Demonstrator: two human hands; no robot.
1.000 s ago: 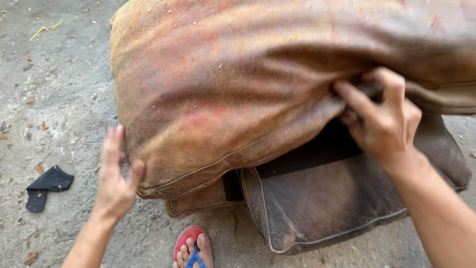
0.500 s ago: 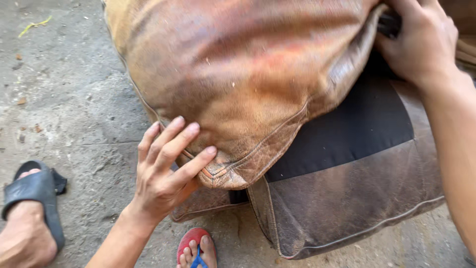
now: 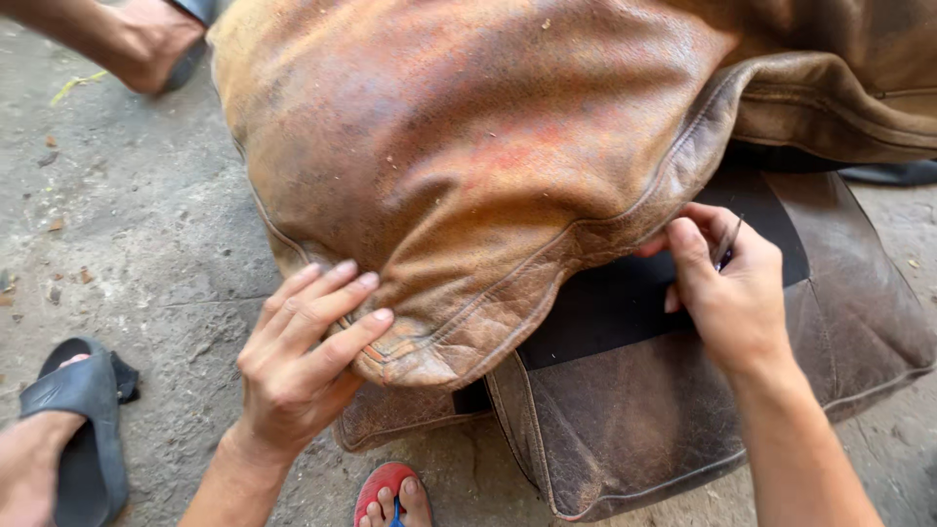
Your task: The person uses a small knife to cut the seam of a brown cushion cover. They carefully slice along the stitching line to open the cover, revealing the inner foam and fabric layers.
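- Pressing down with spread fingers (image 3: 337, 293), left hand (image 3: 298, 366) flat and open on the near corner of the big worn orange-brown leather cushion (image 3: 468, 166), palm against the stitched seam, nothing gripped.
- Pinching at the cushion's right-hand seam edge, right hand (image 3: 732, 293) curled, thumb and fingertips closed together where the piped edge folds under.
- Sticking up from between those right fingers, a thin dark sliver of a tool (image 3: 727, 242); too small to tell what kind.
- Sprawling across the far and middle part of the scene, the cushion itself, bulging, cracked and faded, its near corner drooping over a second piece below.
- Lying underneath and to the right, a darker brown leather cushion (image 3: 683, 429) with a black fabric panel (image 3: 625, 303) on top, partly covered by the upper cushion, resting on the ground.
- Peeking out at the near edge between the two forearms, toes in a red flip-flop (image 3: 386, 493).
- Resting near left, a foot in a dark grey slide sandal (image 3: 73, 425), apart from the cushions; cannot tell whose.
- Showing far left, another person's foot (image 3: 146, 39), just beside the cushion's far corner.
- Spreading under everything, rough grey concrete ground (image 3: 146, 224), scattered with small bits of debris and a yellowish leaf scrap far left.
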